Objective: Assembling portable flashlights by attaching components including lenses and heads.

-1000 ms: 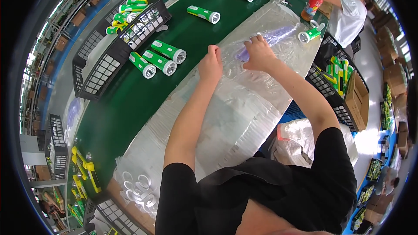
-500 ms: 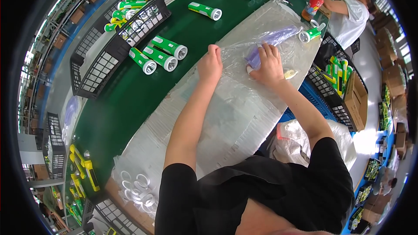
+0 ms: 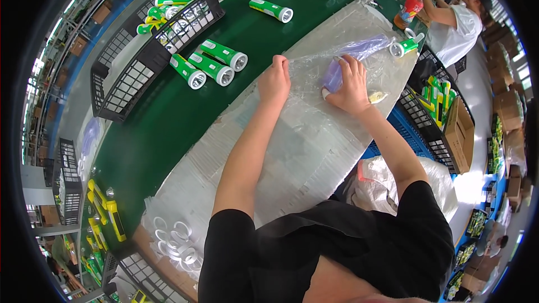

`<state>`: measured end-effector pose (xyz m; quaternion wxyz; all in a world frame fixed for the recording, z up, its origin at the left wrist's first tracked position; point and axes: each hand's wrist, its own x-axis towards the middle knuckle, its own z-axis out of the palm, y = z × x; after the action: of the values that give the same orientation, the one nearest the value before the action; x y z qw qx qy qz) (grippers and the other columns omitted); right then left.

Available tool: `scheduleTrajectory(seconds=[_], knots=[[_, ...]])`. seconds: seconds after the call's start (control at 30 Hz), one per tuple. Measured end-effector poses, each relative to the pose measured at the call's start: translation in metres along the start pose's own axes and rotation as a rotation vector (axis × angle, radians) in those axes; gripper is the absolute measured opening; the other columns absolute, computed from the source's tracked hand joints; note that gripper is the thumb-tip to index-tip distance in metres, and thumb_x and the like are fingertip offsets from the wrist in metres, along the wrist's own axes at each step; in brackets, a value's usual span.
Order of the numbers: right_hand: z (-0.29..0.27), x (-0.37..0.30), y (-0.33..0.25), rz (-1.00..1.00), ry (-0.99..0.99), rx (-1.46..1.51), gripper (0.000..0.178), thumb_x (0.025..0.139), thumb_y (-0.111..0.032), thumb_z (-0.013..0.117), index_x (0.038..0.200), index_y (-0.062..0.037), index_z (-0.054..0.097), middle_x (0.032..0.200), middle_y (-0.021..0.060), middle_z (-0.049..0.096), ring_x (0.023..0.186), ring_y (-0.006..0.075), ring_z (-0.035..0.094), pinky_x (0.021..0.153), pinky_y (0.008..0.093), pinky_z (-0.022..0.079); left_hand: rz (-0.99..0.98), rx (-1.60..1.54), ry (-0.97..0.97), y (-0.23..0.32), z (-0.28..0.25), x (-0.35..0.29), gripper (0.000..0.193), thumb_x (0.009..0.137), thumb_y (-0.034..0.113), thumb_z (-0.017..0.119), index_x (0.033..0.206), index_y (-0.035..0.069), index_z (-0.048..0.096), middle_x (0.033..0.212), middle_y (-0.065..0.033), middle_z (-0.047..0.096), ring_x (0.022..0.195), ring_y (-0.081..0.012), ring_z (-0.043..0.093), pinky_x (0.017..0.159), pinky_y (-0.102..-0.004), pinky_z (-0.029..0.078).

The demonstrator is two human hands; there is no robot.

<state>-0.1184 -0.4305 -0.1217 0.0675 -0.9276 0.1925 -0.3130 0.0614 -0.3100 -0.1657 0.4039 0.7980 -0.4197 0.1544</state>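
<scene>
Nearest, toward 7 o'clock, a heap of white rings (image 3: 181,245) lies on the near end of the pale, film-covered worktop (image 3: 281,160), while a white sack (image 3: 387,177) sits below its edge toward 4 o'clock. At 2 o'clock the right hand (image 3: 349,87) bends over the purple-tinted plastic (image 3: 369,46), thumb and fingertips apart on it; whether that grip is clamped I cannot tell. At 12 o'clock the left hand (image 3: 274,81) has its fingers together, its grip clamped on the clear film (image 3: 310,56) that runs across to the purple-tinted plastic. Past the hands, three green-and-white flashlights (image 3: 210,68) lie side by side on the green belt (image 3: 149,140) between 10 and 11 o'clock, near a black crate (image 3: 135,87) holding more. Farther off, a lone flashlight (image 3: 271,9) lies at 12 o'clock, and a red-labelled bottle (image 3: 409,8) stands between 1 and 2 o'clock, beside a co-worker in white (image 3: 457,31).
</scene>
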Motion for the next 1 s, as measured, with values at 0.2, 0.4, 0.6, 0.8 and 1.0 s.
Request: scheduleTrajectory(seconds=[0.2, 0.4, 0.6, 0.8, 1.0], knots=[[-0.005, 0.013, -0.009, 0.101, -0.231, -0.028, 0.084, 0.056, -0.027, 0.077, 0.129, -0.0001, 0.045, 0.133, 0.0201, 0.043, 0.124, 0.0381, 0.04, 0.107, 0.0453, 0.033, -0.003, 0.007, -0.011, 0.0, 0.0, 0.001, 0.011, 0.095, 0.018, 0.056, 0.1, 0.011, 0.049, 0.065, -0.0135, 0.063, 0.058, -0.0351, 0.062, 0.049, -0.0464, 0.046], [-0.014, 0.03, -0.019, 0.125, -0.382, -0.2, 0.085, 0.054, -0.028, 0.077, 0.131, -0.0047, 0.049, 0.131, 0.0192, 0.045, 0.124, 0.0376, 0.041, 0.109, 0.0457, 0.032, 0.015, -0.021, -0.004, -0.002, 0.001, -0.001, 0.012, 0.095, 0.018, 0.056, 0.1, 0.011, 0.048, 0.065, -0.0135, 0.063, 0.058, -0.0352, 0.063, 0.049, -0.0464, 0.046], [-0.014, 0.015, -0.015, -0.034, -0.187, -0.027, 0.082, 0.051, -0.022, 0.078, 0.126, -0.0032, 0.05, 0.131, 0.0202, 0.044, 0.123, 0.0396, 0.04, 0.105, 0.0466, 0.035, -0.009, 0.0, -0.016, 0.002, 0.002, 0.0, 0.012, 0.095, 0.018, 0.056, 0.1, 0.011, 0.048, 0.065, -0.0134, 0.063, 0.058, -0.0354, 0.062, 0.049, -0.0468, 0.046], [-0.034, -0.013, -0.04, -0.106, -0.188, 0.26, 0.083, 0.053, -0.018, 0.08, 0.126, 0.0004, 0.046, 0.132, 0.0209, 0.042, 0.12, 0.0422, 0.043, 0.1, 0.0465, 0.04, -0.001, -0.009, -0.021, 0.0, 0.003, 0.0, 0.012, 0.095, 0.018, 0.055, 0.1, 0.011, 0.048, 0.064, -0.0134, 0.062, 0.058, -0.0353, 0.062, 0.049, -0.0474, 0.045], [-0.057, -0.042, -0.087, 0.034, -0.374, 0.848, 0.082, 0.064, -0.017, 0.082, 0.134, -0.0002, 0.042, 0.134, 0.0171, 0.044, 0.126, 0.0302, 0.046, 0.105, 0.0384, 0.038, 0.082, -0.025, 0.005, -0.012, -0.005, -0.002, 0.015, 0.091, 0.021, 0.063, 0.098, 0.009, 0.057, 0.074, -0.0106, 0.066, 0.068, -0.029, 0.065, 0.055, -0.0387, 0.049]])
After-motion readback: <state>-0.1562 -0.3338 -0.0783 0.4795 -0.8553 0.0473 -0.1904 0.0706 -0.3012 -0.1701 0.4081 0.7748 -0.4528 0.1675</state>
